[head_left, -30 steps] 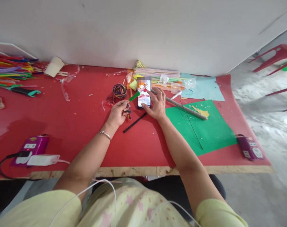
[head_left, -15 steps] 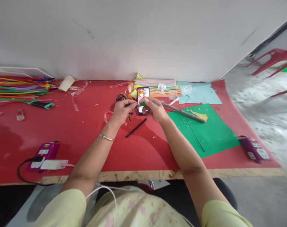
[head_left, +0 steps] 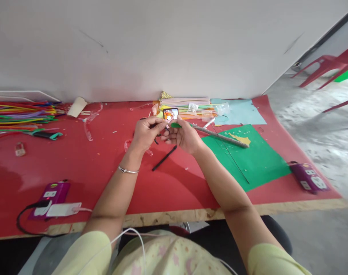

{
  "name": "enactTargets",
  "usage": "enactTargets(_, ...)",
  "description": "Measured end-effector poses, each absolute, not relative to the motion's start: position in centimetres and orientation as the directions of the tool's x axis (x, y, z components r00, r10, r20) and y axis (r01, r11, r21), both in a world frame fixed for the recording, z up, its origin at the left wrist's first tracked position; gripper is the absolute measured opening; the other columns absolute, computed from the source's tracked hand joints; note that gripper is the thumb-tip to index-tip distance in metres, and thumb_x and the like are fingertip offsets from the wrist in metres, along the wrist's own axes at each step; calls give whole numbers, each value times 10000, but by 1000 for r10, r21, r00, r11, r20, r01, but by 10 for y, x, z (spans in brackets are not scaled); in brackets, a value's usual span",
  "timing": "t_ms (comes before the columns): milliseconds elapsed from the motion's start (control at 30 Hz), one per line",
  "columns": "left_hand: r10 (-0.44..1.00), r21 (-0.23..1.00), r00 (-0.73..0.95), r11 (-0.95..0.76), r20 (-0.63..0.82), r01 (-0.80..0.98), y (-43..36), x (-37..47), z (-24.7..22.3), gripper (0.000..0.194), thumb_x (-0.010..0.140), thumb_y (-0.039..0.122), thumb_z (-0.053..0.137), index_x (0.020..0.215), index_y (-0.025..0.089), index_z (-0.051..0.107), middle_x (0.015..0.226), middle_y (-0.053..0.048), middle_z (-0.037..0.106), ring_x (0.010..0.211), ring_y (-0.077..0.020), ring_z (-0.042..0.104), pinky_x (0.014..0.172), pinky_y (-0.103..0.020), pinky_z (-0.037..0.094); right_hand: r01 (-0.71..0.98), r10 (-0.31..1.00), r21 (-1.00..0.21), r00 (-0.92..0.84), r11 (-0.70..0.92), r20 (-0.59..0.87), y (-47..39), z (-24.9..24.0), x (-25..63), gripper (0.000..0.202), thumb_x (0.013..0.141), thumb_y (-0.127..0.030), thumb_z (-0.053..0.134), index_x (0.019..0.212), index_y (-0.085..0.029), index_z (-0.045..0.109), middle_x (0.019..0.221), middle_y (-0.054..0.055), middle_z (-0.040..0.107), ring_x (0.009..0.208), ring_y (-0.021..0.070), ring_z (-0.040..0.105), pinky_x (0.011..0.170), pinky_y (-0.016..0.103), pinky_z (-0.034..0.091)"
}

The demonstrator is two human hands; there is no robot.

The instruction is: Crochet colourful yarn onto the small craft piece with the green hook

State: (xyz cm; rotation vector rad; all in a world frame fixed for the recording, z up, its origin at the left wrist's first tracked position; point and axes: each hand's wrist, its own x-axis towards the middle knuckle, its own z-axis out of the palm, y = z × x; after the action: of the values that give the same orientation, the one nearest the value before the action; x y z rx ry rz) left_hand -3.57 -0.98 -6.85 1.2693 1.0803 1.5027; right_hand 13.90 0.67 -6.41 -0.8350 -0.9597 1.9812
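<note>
Both hands are close together over the middle of the red table, in front of a phone (head_left: 171, 113) with a lit screen. My left hand (head_left: 147, 133) is closed in a pinch; what lies between its fingertips is too small to make out. Something small and green (head_left: 175, 125) shows at the thumb of my right hand (head_left: 186, 136), whose fingers are curled. Whether that piece is gripped or lies behind is unclear. A black stick (head_left: 164, 158) rests just below the hands. A long grey fuzzy rod (head_left: 222, 136) reaches right from behind my right hand.
Green sheet (head_left: 260, 164) and light blue sheet (head_left: 243, 110) lie at right. Colourful pipe cleaners (head_left: 21, 114), pliers (head_left: 46, 134) and a purple power strip (head_left: 52, 193) are at left. Another purple strip (head_left: 308, 177) sits far right. A white wall (head_left: 151, 49) stands behind.
My right hand's fingers have moved left and spread more beneath my left fingertips, and the hands now cover the phone's lower part. The view has shifted slightly.
</note>
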Motion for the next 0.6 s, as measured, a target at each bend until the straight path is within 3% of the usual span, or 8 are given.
enactTargets(100,994,970,21,-98,105,-221,-13,-36,-65,183,832,304,939,942,165,896,675,-40,673,574,-124,591,550,-259,474,-346,882,-865,-427,-363,-199,7,-67,139,620,933,-852,606,937,-235,668,684,0,695,650,180,740,587,291,601)
enactTargets(233,989,941,110,-57,99,-332,-16,-37,-59,302,737,121,925,1035,155,890,830,-79,766,662,-163,704,628,-288,548,-342,924,-899,-352,-274,-148,7,-69,138,646,902,-895,604,893,-251,649,713,7,682,667,189,720,582,314,581)
enactTargets(433,997,923,16,-58,69,-380,-13,-34,-56,247,682,92,862,918,163,882,781,-50,742,586,-107,617,486,-213,389,-331,952,-930,-301,-158,-55,5,-68,137,709,895,-969,469,841,-275,604,720,32,677,767,229,758,607,345,618)
enactTargets(600,969,954,-155,-224,195,-202,-11,-28,-65,292,718,69,859,979,195,901,869,-61,787,724,-147,679,588,-243,487,-302,968,-949,-249,-84,-7,3,-68,135,688,847,-962,562,832,-275,591,719,39,657,870,268,789,631,362,630)
